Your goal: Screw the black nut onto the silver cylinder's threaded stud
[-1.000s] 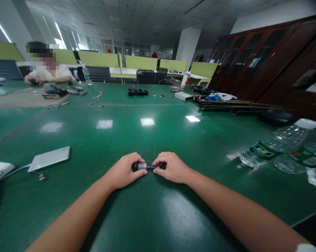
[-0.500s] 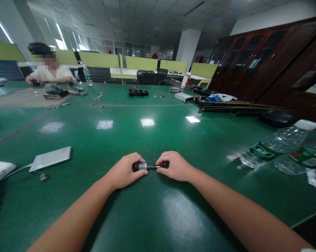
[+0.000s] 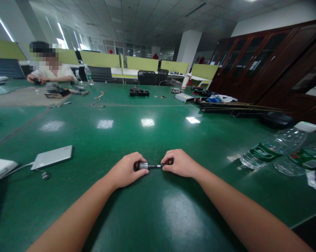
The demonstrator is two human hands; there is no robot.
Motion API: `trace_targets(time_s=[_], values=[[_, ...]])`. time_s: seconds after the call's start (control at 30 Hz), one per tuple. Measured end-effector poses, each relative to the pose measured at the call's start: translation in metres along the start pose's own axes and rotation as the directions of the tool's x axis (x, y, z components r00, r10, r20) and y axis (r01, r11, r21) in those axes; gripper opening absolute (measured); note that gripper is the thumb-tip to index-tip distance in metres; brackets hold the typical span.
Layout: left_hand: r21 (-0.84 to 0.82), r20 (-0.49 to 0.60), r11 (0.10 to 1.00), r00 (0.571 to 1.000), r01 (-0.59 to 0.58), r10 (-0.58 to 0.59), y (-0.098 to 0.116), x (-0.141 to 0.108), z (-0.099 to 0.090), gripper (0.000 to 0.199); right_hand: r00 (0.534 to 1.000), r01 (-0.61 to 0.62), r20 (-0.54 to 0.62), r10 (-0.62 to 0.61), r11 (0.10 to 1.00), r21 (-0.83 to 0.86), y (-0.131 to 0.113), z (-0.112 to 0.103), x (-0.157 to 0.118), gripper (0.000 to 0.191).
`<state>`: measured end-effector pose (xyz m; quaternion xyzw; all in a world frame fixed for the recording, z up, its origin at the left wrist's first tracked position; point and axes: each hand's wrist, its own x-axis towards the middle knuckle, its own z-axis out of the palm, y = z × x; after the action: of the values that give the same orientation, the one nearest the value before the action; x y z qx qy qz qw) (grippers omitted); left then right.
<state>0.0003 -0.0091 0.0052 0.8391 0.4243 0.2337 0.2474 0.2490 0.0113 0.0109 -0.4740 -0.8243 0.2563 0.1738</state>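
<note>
Over the middle of the green table, my left hand [image 3: 128,170] is closed around a small silver metal cylinder [image 3: 143,165] that looks like a small motor. A thin dark shaft [image 3: 154,166] with a brighter tip sticks out of it to the right, lying level. My right hand [image 3: 180,163] pinches thumb and fingers together at the shaft's free end. Something small and dark shows at those fingertips, too small to name. Whether it touches the shaft I cannot tell. My left palm hides the cylinder's back end.
Left on the green table [image 3: 116,217] lie a flat silver box [image 3: 52,157] with a cable and a white adapter [image 3: 2,168]. Water bottles [image 3: 274,148] stand at right. A black tray [image 3: 139,92] and parts lie farther back. Another person [image 3: 53,71] sits far left.
My right hand has shifted slightly to the right along the shaft, so more of the shaft and its bright tip shows. My left hand keeps its hold on the cylinder.
</note>
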Motion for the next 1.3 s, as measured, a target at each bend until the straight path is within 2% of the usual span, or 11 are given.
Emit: trace_targets(time_s=[0.27, 0.47, 0.73, 1.3], values=[[0.013, 0.001, 1.0, 1.0, -0.009, 0.009, -0.002, 0.0, 0.001, 0.02, 0.999, 0.021, -0.049, -0.015, 0.993, 0.112, -0.004, 0.015, 0.001, 0.02], [0.051, 0.013, 0.999, 1.0, -0.013, 0.012, -0.002, 0.001, 0.003, 0.024, 0.982, 0.166, -0.103, -0.159, 0.984, 0.061, -0.01, 0.029, 0.002, 0.018], [0.041, 0.029, 0.998, 0.999, -0.041, 0.04, -0.001, 0.0, 0.001, 0.022, 0.968, 0.222, -0.122, -0.218, 0.975, 0.019, -0.013, 0.031, 0.004, 0.015], [0.033, 0.015, 0.999, 1.0, -0.022, 0.021, -0.003, 0.001, 0.002, 0.019, 0.959, 0.265, -0.102, -0.266, 0.964, -0.029, -0.014, 0.035, 0.005, 0.014]])
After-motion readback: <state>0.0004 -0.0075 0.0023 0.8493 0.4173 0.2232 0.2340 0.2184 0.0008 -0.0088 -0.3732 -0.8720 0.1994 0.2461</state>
